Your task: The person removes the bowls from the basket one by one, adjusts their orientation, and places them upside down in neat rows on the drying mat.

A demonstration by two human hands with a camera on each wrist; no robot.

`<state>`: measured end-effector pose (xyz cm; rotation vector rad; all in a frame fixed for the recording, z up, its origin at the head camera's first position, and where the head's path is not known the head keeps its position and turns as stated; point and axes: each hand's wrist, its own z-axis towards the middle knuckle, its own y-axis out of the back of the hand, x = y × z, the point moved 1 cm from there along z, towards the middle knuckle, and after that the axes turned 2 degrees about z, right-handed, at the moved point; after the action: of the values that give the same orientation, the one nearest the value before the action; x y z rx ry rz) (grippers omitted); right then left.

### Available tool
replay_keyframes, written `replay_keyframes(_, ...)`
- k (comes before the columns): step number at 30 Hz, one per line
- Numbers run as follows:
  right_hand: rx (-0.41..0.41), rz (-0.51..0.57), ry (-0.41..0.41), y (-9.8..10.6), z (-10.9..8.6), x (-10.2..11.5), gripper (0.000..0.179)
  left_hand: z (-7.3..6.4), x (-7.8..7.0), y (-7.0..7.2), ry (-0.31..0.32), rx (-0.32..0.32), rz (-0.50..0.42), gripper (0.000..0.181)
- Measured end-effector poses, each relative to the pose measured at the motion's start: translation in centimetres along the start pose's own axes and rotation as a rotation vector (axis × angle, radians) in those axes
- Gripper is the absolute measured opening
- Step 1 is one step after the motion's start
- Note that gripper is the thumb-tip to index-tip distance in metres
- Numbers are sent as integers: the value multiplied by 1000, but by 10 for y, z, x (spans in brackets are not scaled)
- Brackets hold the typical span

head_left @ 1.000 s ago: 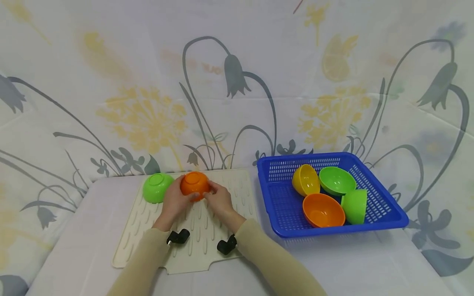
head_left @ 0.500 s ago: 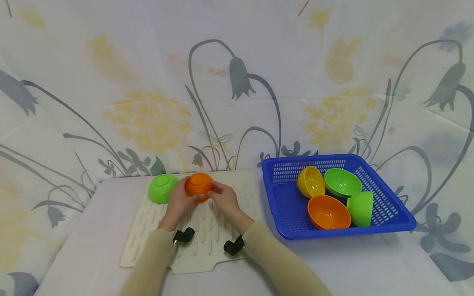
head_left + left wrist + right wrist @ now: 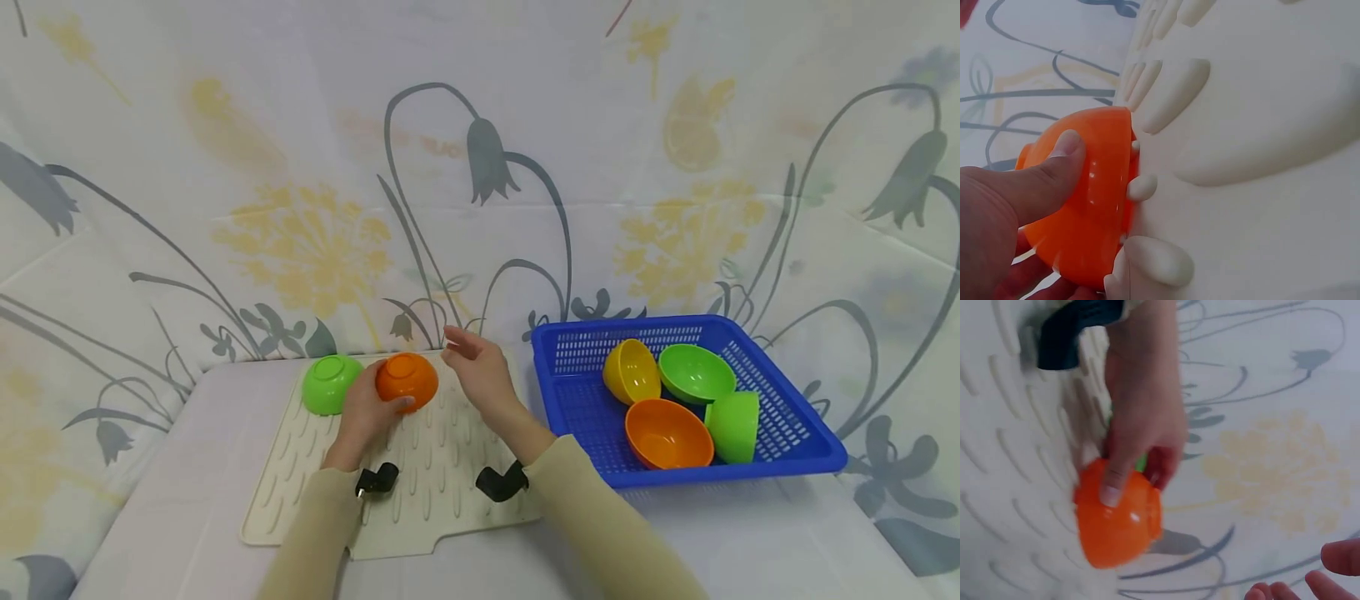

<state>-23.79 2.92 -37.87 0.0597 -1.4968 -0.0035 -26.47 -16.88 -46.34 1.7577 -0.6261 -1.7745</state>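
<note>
currently, the orange bowl (image 3: 411, 379) is held upside down by the left hand (image 3: 366, 410), its foot ring turned up and its rim set down against the ridges of the cream mat (image 3: 420, 500). the bowl is gripped from its left side: the thumb is pressed flat to the outer wall on the near side, and the fingers are bent round the far side, where their tips are hidden in the head view. the right half of the bowl is left uncovered by the hand.

nothing is held by the right hand (image 3: 483, 375), which is raised to the right of the bowl and well clear of its wall, with the fingers loosely bent and parted.

just left of the left hand, a green bowl (image 3: 327, 386) is placed upside down on the mat; whether it is touched by the fingers cannot be told.

to the right of the mat, four bowls are gathered in a blue basket (image 3: 576, 475): a tilted yellow bowl (image 3: 628, 372), a second green bowl (image 3: 699, 372) with its mouth up, a third green bowl (image 3: 735, 427) tipped on its side, and a second orange bowl (image 3: 667, 433) with its mouth up, nearest the front wall.
</note>
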Motion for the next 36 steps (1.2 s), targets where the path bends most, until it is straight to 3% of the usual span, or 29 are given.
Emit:
replay_keyframes(7,-4,40,53,37,-6,37,40,1,4,0,-3,-7,-4,79)
replay_keyframes(13,-21,82,50,79,-6,47,36,0,6,-1,-3,-12,-4,80)
replay_keyframes(18,-69,-40,51,122,-2,47,34,0,5,-3,3,-9,-16,80)
replay_keyframes(27,-62,-411,33,210,9,34,34,0,3,-5,-13,-26,-24,79)
replay_keyframes(36,96,-614,-63,253,21,7,38,0,1,-4,-1,-17,-8,80)
